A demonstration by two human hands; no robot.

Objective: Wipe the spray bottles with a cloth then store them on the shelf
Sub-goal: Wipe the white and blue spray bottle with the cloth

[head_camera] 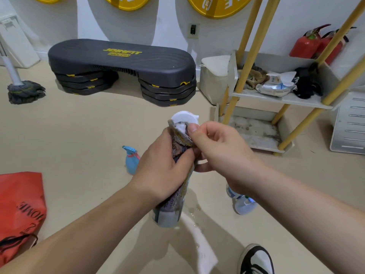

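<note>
Head view: spray bottle (167, 218) upright, cap (184, 116) up; left fingers (180, 160) clasp cloth (178, 144) round it, right fingers (194, 129) grip it.

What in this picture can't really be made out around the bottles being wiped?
Held spray bottle, head view: the cloth, left hand and right hand hide its middle and any label.
Blue bottle on the floor: the left hand covers part of it.
Third bottle: the right forearm hides most of it.
Red bag: cut off by the left edge, lettering incomplete.
Yellow discs: cut off by the top edge.
</note>
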